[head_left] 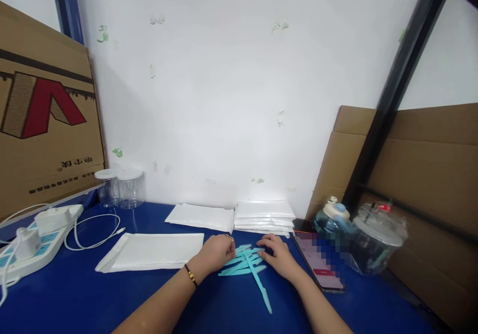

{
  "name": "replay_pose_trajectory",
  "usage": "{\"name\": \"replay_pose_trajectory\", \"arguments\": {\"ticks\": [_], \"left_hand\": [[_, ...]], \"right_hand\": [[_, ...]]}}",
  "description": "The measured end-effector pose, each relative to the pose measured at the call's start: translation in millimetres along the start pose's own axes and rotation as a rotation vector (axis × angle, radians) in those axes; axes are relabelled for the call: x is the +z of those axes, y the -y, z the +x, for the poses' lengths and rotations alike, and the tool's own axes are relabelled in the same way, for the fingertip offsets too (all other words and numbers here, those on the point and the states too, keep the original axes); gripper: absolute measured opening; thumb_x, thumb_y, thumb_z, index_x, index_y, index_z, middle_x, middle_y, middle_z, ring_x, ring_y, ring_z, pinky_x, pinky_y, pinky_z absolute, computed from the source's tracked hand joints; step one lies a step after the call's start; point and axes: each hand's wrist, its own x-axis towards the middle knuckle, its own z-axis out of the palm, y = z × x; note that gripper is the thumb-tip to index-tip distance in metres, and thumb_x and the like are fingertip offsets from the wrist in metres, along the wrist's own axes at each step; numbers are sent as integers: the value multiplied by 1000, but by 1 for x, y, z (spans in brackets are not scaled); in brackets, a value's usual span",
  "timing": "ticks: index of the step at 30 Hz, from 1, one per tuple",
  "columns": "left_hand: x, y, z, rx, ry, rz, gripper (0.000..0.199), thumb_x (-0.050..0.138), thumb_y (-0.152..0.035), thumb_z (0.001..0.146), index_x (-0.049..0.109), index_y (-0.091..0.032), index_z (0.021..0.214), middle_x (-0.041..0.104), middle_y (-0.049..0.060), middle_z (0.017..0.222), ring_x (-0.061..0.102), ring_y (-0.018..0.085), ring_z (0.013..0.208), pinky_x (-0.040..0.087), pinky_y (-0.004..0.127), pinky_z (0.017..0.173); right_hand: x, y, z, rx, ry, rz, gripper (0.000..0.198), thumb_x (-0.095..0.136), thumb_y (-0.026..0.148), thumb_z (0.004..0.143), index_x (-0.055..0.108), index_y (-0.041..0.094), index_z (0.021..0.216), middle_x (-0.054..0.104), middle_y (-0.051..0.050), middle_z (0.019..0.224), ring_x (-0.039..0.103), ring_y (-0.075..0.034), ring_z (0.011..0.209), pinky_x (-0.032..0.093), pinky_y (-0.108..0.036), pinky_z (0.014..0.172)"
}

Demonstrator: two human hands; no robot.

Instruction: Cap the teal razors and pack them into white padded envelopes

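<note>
A loose pile of slim turquoise plastic sticks shaped like eyebrow razors [244, 262] lies crisscrossed on the blue table, between my hands. One of them points towards me, its wider end [266, 299] reaching past the others. At the pile's left edge, my left hand [217, 253] has its fingers curled in, and what its fingertips hold, if anything, is hidden. On the right side, my right hand [278, 255] rests with fingers bent but apart, its fingertips at the ends of the upper sticks.
A white padded envelope [157, 252] lies left of my hands. Stacks of white envelopes [264, 217] line the wall. A phone [321, 269], a lidded plastic tub [375, 239] and a blue bottle [332, 217] stand right; a power strip [41, 244], cable and clear jars [130, 189] left.
</note>
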Motion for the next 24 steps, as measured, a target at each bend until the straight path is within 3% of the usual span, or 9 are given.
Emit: {"name": "replay_pose_trajectory", "arguments": {"ticks": [7, 12, 16, 20, 24], "left_hand": [[-15, 1, 12, 116, -163, 10, 29, 68, 0, 55, 51, -22, 45, 50, 2, 57, 55, 28, 95, 30, 38, 98], [-40, 20, 22, 161, -210, 201, 27, 70, -4, 58, 52, -22, 48, 50, 2, 58, 55, 27, 96, 27, 38, 100], [-50, 25, 20, 144, -250, 164, 26, 75, -8, 53, 54, -23, 52, 52, 0, 60, 55, 27, 95, 26, 39, 102], [-46, 23, 17, 236, -178, 221, 23, 79, -16, 51, 59, -25, 57, 56, 1, 67, 57, 26, 89, 32, 36, 97], [-39, 24, 18, 266, -79, 467, 15, 74, -27, 62, 61, -24, 56, 58, 3, 69, 57, 23, 80, 38, 32, 88]], "right_hand": [[-8, 2, 8, -59, -46, -109, 22, 51, 41, 84, 72, 33, 83, 61, 0, 113, 48, -27, 109, 32, -44, 91], [-13, -18, 9, 49, -135, -134, 24, 50, 43, 84, 72, 33, 83, 63, 0, 110, 52, -26, 106, 33, -45, 90], [-10, -21, 7, 83, -130, -129, 21, 53, 40, 81, 71, 32, 90, 63, -2, 109, 52, -27, 106, 32, -46, 90], [-9, 1, 9, 29, -140, -78, 17, 53, 33, 81, 69, 31, 86, 62, -2, 108, 51, -26, 106, 30, -45, 91], [-13, 28, 18, -49, -31, -38, 15, 54, 31, 81, 68, 31, 84, 61, -1, 105, 50, -24, 105, 29, -42, 90]]}}
